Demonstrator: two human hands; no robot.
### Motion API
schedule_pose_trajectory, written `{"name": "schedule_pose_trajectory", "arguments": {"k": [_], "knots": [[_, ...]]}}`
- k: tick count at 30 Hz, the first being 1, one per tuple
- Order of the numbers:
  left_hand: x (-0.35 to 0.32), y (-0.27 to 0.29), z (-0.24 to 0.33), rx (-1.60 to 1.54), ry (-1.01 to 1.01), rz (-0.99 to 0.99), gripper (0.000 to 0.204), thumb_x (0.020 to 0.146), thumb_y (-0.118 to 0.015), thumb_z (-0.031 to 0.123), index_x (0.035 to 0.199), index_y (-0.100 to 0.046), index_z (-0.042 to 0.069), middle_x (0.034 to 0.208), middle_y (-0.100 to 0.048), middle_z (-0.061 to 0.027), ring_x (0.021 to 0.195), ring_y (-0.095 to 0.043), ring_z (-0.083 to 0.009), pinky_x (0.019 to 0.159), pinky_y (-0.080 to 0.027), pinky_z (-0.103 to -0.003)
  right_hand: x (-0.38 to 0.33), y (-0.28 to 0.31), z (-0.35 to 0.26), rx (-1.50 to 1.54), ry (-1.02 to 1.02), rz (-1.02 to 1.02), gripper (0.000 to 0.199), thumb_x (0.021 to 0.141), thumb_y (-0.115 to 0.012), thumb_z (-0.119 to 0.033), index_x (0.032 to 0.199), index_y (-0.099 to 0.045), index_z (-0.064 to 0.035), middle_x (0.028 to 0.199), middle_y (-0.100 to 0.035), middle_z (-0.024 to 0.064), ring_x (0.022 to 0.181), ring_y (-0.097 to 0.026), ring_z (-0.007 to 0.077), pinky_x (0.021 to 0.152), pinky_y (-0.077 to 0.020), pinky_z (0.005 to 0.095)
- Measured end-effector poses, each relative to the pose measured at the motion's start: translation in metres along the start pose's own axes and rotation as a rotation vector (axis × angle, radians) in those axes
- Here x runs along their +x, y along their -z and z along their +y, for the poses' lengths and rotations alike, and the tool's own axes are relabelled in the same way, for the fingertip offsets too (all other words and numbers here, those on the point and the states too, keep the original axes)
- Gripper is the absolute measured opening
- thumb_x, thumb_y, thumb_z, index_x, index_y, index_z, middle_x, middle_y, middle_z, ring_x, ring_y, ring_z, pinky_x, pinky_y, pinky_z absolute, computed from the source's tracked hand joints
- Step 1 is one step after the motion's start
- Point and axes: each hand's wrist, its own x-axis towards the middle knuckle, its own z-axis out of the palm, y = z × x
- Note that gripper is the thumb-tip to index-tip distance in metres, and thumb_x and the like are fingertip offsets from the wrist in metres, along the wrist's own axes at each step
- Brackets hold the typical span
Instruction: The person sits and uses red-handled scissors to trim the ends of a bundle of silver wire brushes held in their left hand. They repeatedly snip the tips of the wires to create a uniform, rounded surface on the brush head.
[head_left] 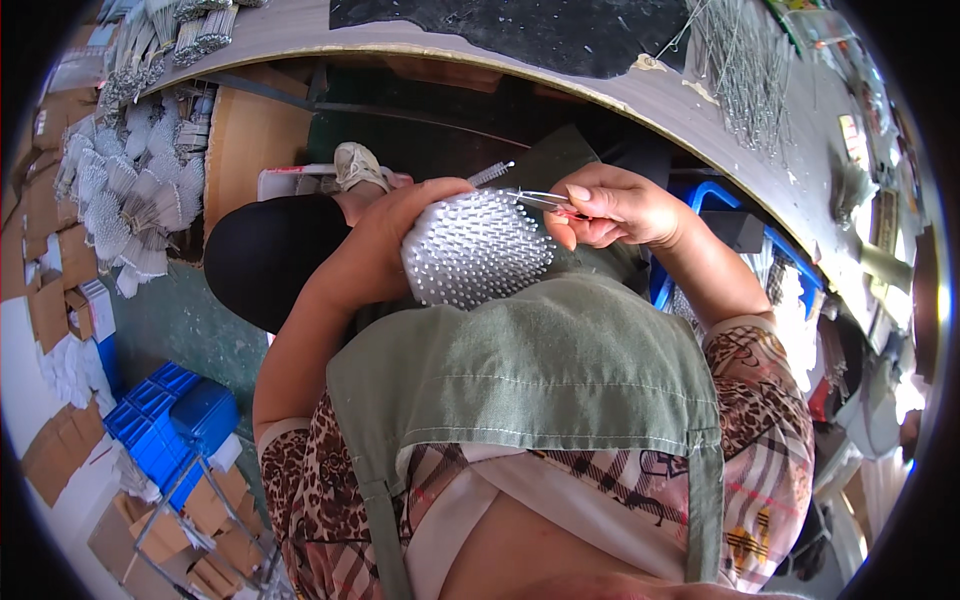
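My left hand [395,230] is wrapped round a thick bundle of small white-bristled brushes [478,250], whose many pale tips face up toward me. One thin brush [492,173] sticks out beyond the bundle's far edge. Between the thumb and fingers of my right hand [625,208] is a slim pair of metal tweezers [542,199], with a bit of red near the fingers. The tweezers' tips reach the bundle's upper right edge; whether they grip a brush is too small to tell. The bundle is held above my lap, just past the green apron [540,370].
A curved-looking worktable [280,35] runs across the far side, with a black mat [520,30] and loose wire pieces [740,75] on it. More brush bundles [130,190] are piled at left. Blue crates [165,420] and cardboard boxes stand lower left; a blue bin [795,255] is at right.
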Motion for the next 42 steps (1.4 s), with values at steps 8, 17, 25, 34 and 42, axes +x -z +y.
{"name": "schedule_pose_trajectory", "arguments": {"k": [8, 17, 25, 34, 42], "knots": [[-0.007, -0.001, -0.008, -0.038, 0.049, -0.035, 0.072, 0.057, -0.08, 0.012, 0.122, -0.048, 0.013, 0.108, -0.059, -0.0113, 0.1, -0.057, -0.0272, 0.087, -0.044, -0.035, -0.014, 0.011, -0.001, 0.15, 0.368, 0.044, 0.049, 0.088, -0.048, -0.047, 0.075, -0.056, -0.0002, 0.055, -0.036, -0.0049, 0.045, -0.027, 0.0039, 0.041, -0.0194, 0.0201], [0.0, 0.002, -0.004, 0.118, -0.044, -0.009, 0.069, 0.057, -0.079, 0.011, 0.119, -0.049, 0.013, 0.102, -0.059, -0.0106, 0.095, -0.057, -0.0278, 0.084, -0.044, -0.035, -0.007, -0.008, -0.015, -0.922, 0.377, 0.2, 0.039, 0.093, -0.046, -0.034, 0.079, -0.054, 0.002, 0.066, -0.049, 0.0138, 0.059, -0.048, 0.028, 0.056, -0.0402, 0.0344], [-0.001, 0.003, -0.001, 0.103, -0.002, -0.043, 0.069, 0.057, -0.079, 0.01, 0.119, -0.05, 0.013, 0.107, -0.059, -0.0106, 0.099, -0.056, -0.0283, 0.087, -0.043, -0.036, 0.0, -0.011, -0.012, -0.946, 0.419, 0.18, 0.038, 0.092, -0.047, -0.034, 0.08, -0.055, 0.0013, 0.065, -0.05, 0.014, 0.059, -0.051, 0.0295, 0.056, -0.0412, 0.0344], [-0.001, 0.003, 0.002, 0.002, 0.094, -0.092, 0.066, 0.058, -0.079, 0.009, 0.117, -0.052, 0.011, 0.107, -0.06, -0.0105, 0.102, -0.057, -0.0272, 0.088, -0.044, -0.035, -0.005, -0.004, -0.005, -0.9, 0.573, 0.158, 0.04, 0.091, -0.045, -0.035, 0.074, -0.051, -0.0003, 0.061, -0.047, 0.0118, 0.054, -0.049, 0.0267, 0.052, -0.0397, 0.0337], [0.01, 0.003, 0.002, 0.118, -0.065, -0.034, 0.063, 0.056, -0.078, 0.008, 0.115, -0.053, 0.011, 0.101, -0.061, -0.0098, 0.092, -0.058, -0.0281, 0.08, -0.045, -0.036, -0.021, 0.003, 0.0, -0.505, 0.399, 0.429, 0.044, 0.088, -0.049, -0.048, 0.086, -0.05, -0.0038, 0.065, -0.037, -0.0059, 0.058, -0.033, 0.0047, 0.054, -0.0291, 0.02]]}}
